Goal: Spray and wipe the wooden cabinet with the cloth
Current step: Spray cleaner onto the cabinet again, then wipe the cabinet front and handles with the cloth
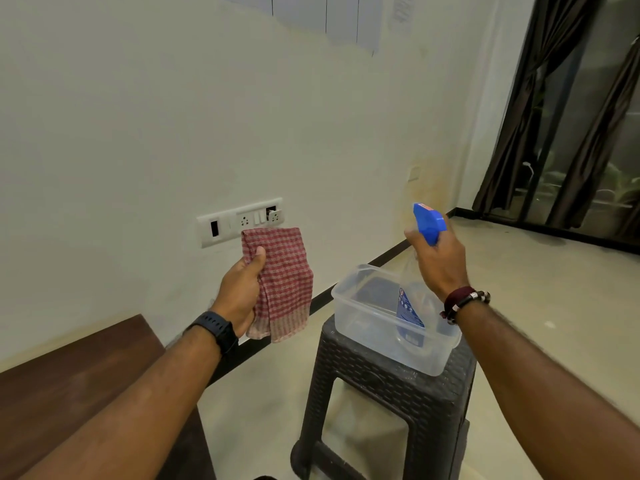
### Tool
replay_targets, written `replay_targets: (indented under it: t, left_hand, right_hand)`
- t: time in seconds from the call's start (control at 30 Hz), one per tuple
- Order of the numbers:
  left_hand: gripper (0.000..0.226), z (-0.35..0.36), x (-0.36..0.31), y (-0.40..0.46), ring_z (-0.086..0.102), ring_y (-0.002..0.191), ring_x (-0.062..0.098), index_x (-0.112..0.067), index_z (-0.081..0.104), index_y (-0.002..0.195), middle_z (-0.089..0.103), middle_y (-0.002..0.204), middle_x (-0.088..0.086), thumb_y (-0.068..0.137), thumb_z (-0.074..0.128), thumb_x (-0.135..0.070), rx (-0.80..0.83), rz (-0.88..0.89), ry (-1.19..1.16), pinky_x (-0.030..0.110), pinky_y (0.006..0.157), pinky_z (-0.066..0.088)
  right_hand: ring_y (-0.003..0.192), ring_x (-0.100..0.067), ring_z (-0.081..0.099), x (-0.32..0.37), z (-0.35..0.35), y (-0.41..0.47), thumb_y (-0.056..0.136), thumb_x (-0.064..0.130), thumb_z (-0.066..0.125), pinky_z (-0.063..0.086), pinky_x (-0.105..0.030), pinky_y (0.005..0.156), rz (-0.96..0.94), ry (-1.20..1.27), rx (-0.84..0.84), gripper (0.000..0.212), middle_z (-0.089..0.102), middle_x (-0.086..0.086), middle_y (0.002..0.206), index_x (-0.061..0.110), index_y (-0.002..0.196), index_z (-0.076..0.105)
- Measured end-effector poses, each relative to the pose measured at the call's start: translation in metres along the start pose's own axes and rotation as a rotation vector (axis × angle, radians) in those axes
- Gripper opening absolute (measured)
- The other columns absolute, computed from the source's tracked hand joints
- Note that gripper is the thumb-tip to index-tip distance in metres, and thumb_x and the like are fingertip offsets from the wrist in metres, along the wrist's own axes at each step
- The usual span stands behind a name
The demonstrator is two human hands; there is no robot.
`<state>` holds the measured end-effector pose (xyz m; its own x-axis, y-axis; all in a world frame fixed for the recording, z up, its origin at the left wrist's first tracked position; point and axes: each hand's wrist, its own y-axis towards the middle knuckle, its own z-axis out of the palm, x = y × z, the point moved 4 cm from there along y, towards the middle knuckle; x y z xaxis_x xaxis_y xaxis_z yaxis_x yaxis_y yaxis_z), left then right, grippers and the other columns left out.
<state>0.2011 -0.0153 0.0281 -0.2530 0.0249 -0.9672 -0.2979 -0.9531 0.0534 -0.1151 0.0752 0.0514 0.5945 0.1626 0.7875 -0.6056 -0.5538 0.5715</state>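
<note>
My left hand [240, 292] grips a red and white checked cloth [284, 282], which hangs folded in the air in front of the wall. My right hand [440, 261] holds a clear spray bottle [410, 306] by its neck, just under the blue trigger head [429, 221]. The bottle's lower part hangs over a clear plastic tub [367, 317]. The dark wooden cabinet [69, 382] shows its top at the lower left, below and left of the cloth, partly hidden by my left forearm.
The tub stands on a dark woven-pattern plastic stool [384, 407] on the beige floor. A white switch and socket panel [239, 221] is set in the wall behind the cloth. Dark curtains [540, 109] frame a glass door at the right.
</note>
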Motion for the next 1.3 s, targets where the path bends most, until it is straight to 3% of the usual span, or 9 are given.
replay_targets:
  t: [0.13,0.23,0.33,0.5,0.67,0.83,1.0,1.2,1.3]
  left_hand:
    - [0.025,0.0,-0.003,-0.003,0.068,0.1,0.019,-0.025,0.064,0.108,0.072,0.108,0.0,0.104,0.043,-0.037,0.01,0.008,-0.003,0.042,0.089,0.053]
    - [0.026,-0.001,-0.006,-0.005,0.068,0.1,0.019,-0.025,0.063,0.11,0.072,0.109,-0.001,0.103,0.043,-0.039,0.015,0.012,0.009,0.042,0.088,0.054]
    - [0.026,-0.001,-0.009,-0.008,0.069,0.1,0.019,-0.025,0.063,0.111,0.072,0.109,-0.001,0.103,0.043,-0.039,0.024,0.021,0.007,0.039,0.082,0.055]
    - [0.026,-0.004,-0.016,-0.016,0.069,0.098,0.018,-0.025,0.062,0.112,0.072,0.108,-0.001,0.104,0.042,-0.039,0.031,0.035,-0.005,0.037,0.079,0.055]
    - [0.028,-0.019,-0.025,-0.027,0.069,0.099,0.018,-0.024,0.061,0.116,0.072,0.109,-0.001,0.104,0.041,-0.039,0.026,0.061,-0.006,0.039,0.083,0.055]
    - [0.028,-0.049,-0.034,-0.04,0.071,0.096,0.016,-0.024,0.062,0.115,0.074,0.107,-0.001,0.104,0.04,-0.038,0.006,0.089,0.004,0.032,0.073,0.056]
    - [0.03,-0.094,-0.044,-0.051,0.07,0.104,0.02,-0.023,0.062,0.121,0.074,0.113,0.0,0.104,0.043,-0.04,-0.054,0.099,0.013,0.037,0.082,0.056]
    - [0.03,-0.148,-0.061,-0.067,0.072,0.103,0.026,-0.019,0.062,0.125,0.075,0.113,0.005,0.105,0.045,-0.032,-0.135,0.142,-0.034,0.045,0.087,0.057]
    - [0.032,-0.173,-0.071,-0.08,0.073,0.101,0.026,-0.017,0.061,0.123,0.075,0.113,0.008,0.104,0.045,-0.036,-0.189,0.172,-0.081,0.043,0.081,0.059]
  right_hand:
    - [0.081,-0.021,0.06,0.019,-0.016,-0.002,0.084,0.053,0.063,0.05,-0.023,0.073,-0.076,0.046,-0.02,0.055,0.064,-0.002,0.107,0.035,0.134,0.05]
    - [0.089,-0.008,0.061,0.036,-0.027,0.002,0.087,0.049,0.06,0.052,-0.025,0.08,-0.107,0.046,-0.02,0.05,0.062,0.002,0.111,0.032,0.134,0.054]
    - [0.098,-0.001,0.059,0.052,-0.034,0.008,0.086,0.051,0.057,0.052,-0.033,0.094,-0.168,-0.033,-0.007,0.041,0.064,0.006,0.115,0.027,0.117,0.069]
    - [0.12,-0.012,0.056,0.08,-0.029,0.006,0.086,0.055,0.053,0.042,-0.049,0.108,-0.284,-0.23,0.021,0.027,0.068,0.01,0.119,0.04,0.098,0.072]
    - [0.117,-0.008,0.059,0.11,0.005,-0.011,0.087,0.047,0.057,0.036,-0.054,0.11,-0.397,-0.253,0.07,0.024,0.07,0.012,0.116,0.037,0.095,0.076]
    - [0.107,-0.005,0.06,0.14,0.067,-0.046,0.094,0.027,0.067,0.047,-0.039,0.103,-0.417,-0.128,0.272,0.012,0.07,0.015,0.109,0.028,0.099,0.078]
    - [0.109,-0.006,0.061,0.16,0.143,-0.092,0.096,0.035,0.066,0.046,-0.017,0.085,-0.296,-0.03,0.569,0.021,0.066,0.012,0.128,0.033,0.116,0.072]
    - [0.106,-0.005,0.061,0.19,0.212,-0.142,0.096,0.045,0.065,0.045,-0.022,0.09,-0.14,0.126,0.764,0.043,0.067,0.01,0.126,0.028,0.135,0.062]
    - [0.115,-0.01,0.062,0.198,0.243,-0.166,0.096,0.049,0.062,0.051,-0.039,0.102,-0.057,0.203,0.878,0.044,0.067,0.01,0.125,0.031,0.136,0.06]
